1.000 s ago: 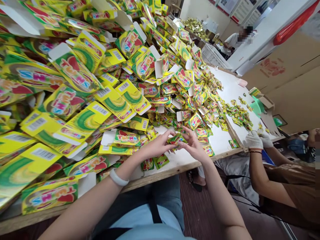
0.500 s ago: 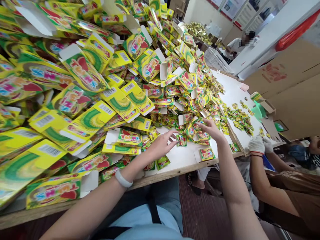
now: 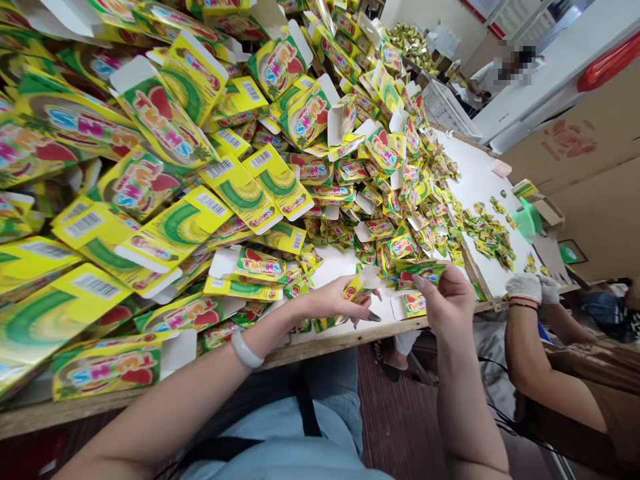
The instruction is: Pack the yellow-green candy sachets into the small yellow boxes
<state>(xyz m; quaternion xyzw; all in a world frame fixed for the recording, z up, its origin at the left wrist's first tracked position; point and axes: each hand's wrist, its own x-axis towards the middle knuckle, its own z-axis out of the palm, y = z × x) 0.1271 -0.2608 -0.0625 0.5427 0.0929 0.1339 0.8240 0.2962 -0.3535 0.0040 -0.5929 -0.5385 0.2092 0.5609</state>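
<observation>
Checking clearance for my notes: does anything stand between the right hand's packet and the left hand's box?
Nothing visible stands between packet and box; the white flap and left hand border the gap.

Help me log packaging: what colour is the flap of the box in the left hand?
The flap is white, seen in the head view.

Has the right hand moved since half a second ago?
Yes: the right hand has moved toward the table's front edge, now overlapping it in view.
</observation>
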